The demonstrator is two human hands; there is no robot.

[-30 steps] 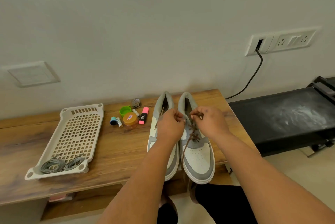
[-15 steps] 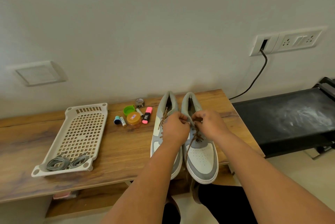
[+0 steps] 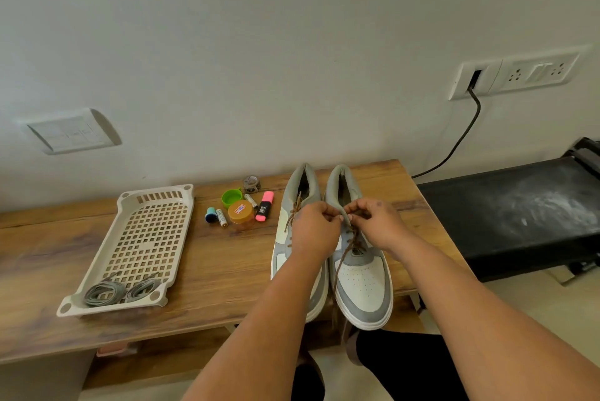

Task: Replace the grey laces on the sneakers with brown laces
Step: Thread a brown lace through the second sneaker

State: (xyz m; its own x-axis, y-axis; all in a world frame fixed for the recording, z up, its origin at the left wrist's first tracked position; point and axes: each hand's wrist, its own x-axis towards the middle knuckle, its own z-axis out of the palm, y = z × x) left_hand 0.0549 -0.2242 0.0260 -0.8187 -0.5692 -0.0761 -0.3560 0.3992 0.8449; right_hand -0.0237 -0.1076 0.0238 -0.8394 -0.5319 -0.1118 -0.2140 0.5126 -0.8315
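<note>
Two grey and white sneakers stand side by side on the wooden table [image 3: 227, 274], toes toward me. The left sneaker [image 3: 289, 238] carries a brown lace, mostly hidden under my left hand [image 3: 313, 232]. The right sneaker [image 3: 363, 283] has a brown lace [image 3: 341, 266] threaded through its eyelets, one end trailing down between the shoes. Both hands meet over the right sneaker's upper eyelets. My left hand pinches the lace there, and my right hand [image 3: 376, 222] pinches it from the other side. Two coiled grey laces [image 3: 120, 292] lie in the near end of a cream perforated tray [image 3: 152, 235].
Behind the sneakers' left lie a green cap [image 3: 231, 197], an orange-lidded jar [image 3: 240, 213], a pink highlighter [image 3: 265, 206], batteries [image 3: 221, 217] and a small tape roll [image 3: 251, 184]. A black treadmill deck [image 3: 513, 206] stands to the right. A cable [image 3: 461, 137] hangs from the wall socket.
Both hands have stayed at the right sneaker's top eyelets, fingers shifting slightly along the lace. The view has drifted a little; the sneakers and tray stay put.
</note>
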